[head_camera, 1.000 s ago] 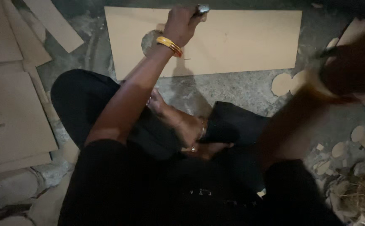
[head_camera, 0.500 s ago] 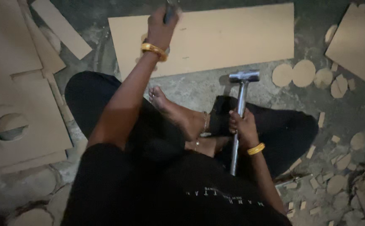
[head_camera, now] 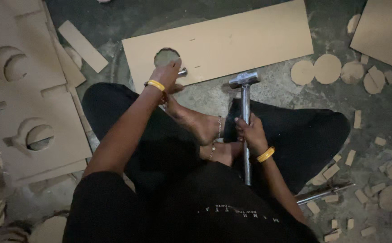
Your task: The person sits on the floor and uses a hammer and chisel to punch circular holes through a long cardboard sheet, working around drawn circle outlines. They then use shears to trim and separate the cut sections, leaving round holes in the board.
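- While seated cross-legged, right hand (head_camera: pixel 249 131) clamped round smooth steel hammer (head_camera: pixel 244 112) (head up, over the lap).
- Left hand (head_camera: pixel 167 76) closed on short metal punch (head_camera: pixel 182 72), beside round hole (head_camera: pixel 166 56) in flat tan board (head_camera: pixel 232 42).

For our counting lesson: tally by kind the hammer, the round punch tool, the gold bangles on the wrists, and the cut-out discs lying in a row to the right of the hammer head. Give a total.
Hammer, held in the right hand: 1
Round punch tool, in the left hand: 1
Gold bangles: 2
Cut-out discs: 4
Total: 8
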The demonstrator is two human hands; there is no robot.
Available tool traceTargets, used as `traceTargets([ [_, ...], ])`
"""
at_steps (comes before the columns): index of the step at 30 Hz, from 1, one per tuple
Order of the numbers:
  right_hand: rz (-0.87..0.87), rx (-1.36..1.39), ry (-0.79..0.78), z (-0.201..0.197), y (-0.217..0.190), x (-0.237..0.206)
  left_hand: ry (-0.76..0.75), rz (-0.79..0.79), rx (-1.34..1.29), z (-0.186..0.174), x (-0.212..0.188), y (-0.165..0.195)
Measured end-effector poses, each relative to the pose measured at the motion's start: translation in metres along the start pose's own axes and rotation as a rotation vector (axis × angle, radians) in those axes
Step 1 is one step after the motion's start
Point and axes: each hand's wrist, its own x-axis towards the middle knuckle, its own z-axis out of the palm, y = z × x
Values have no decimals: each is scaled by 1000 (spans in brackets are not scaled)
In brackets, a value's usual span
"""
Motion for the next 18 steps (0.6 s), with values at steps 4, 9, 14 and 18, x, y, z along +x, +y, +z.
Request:
traceTargets([
  [4,-61,17,-46,1,1,-4,-35,73,66,-7,-22,-12],
  [9,-30,-50,-30,3,0,-1,-78,14,187,-14,-26,-22],
  [14,-82,-111,-60,4,-5,3,-116,-31,269,-21,-19,-43],
  [18,-81,-90,-81,11,-2,18,-133,-12,307,-25,-27,-65],
])
